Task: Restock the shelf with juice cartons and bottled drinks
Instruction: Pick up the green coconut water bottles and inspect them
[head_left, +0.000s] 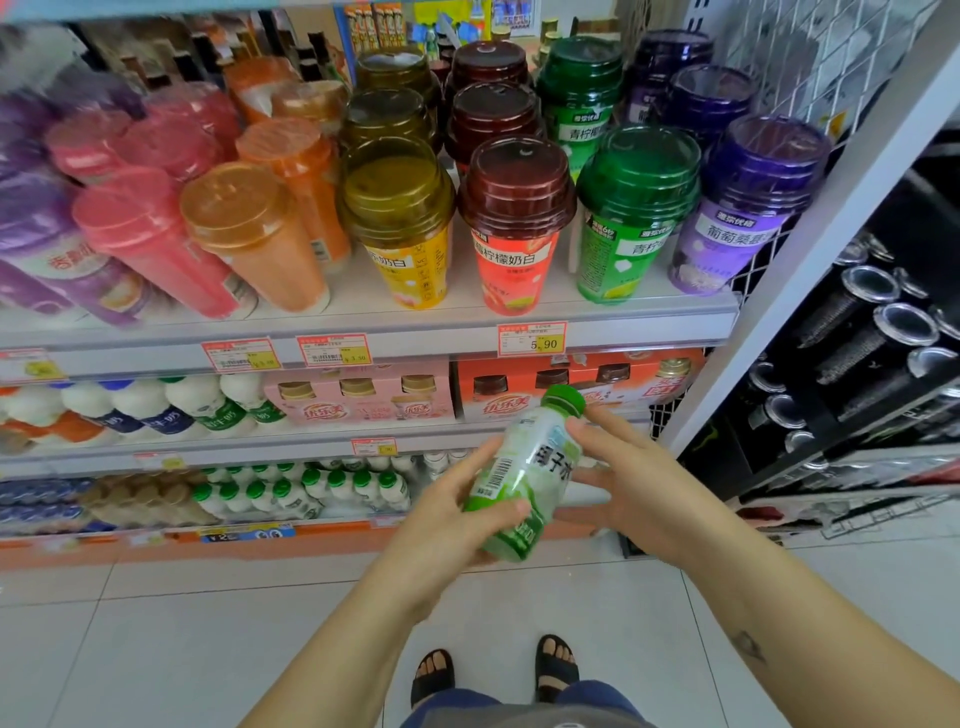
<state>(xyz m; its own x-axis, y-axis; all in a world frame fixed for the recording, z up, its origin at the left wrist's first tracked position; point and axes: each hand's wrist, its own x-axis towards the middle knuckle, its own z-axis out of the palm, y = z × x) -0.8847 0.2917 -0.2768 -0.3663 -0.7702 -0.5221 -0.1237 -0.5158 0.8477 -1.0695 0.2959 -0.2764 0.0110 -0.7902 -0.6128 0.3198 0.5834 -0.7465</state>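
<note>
Convenience store drinks aisle: tiered shelves carry rows of lidded drink cups, boxed multipacks and white bottles. Printed price tags, one reading 5.90, line the shelf edges, and a neighbouring dark rack holds cans.

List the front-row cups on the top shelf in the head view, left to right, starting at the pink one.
pink cup → orange cup → yellow cup → red cup → green cup → purple cup

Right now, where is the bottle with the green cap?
In the head view, the bottle is right of centre, tilted, gripped by the left hand, the right hand at its neck, before the lower shelves.
</note>
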